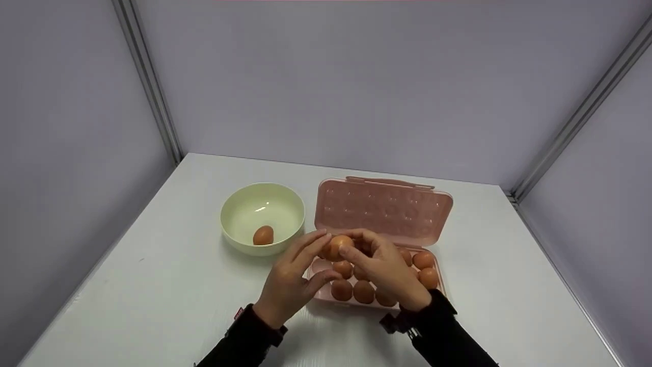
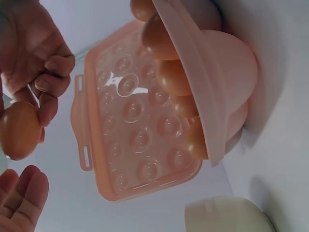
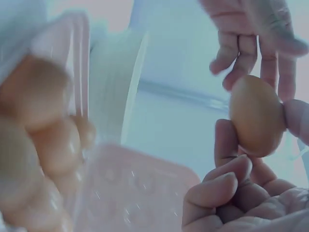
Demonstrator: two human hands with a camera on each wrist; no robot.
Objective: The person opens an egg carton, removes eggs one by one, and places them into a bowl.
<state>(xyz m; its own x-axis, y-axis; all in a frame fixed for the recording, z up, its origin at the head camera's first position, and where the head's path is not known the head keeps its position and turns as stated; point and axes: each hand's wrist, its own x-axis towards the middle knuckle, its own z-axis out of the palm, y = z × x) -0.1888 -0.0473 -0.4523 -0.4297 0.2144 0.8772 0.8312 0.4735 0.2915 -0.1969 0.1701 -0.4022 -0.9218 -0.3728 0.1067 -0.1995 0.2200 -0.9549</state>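
My right hand (image 1: 389, 267) pinches a brown egg (image 1: 340, 248) between thumb and fingers, above the pink egg carton (image 1: 326, 297). In the right wrist view the egg (image 3: 256, 116) stands nearly upright in that grip. My left hand (image 1: 290, 278) faces it from the left, fingers extended and thumb apart; whether its fingertips touch the shell I cannot tell. Below both hands, several brown eggs (image 1: 363, 292) sit in the carton's cups, partly covered by the right hand. An empty cup (image 1: 320, 265) shows at the carton's left side.
The carton's lid (image 1: 382, 209) leans open toward the back. Left of it stands a pale green bowl (image 1: 239, 214) with one brown egg (image 1: 263, 235) inside. Everything is on a white table (image 1: 168, 285), with grey panels (image 1: 326, 86) around its back and sides.
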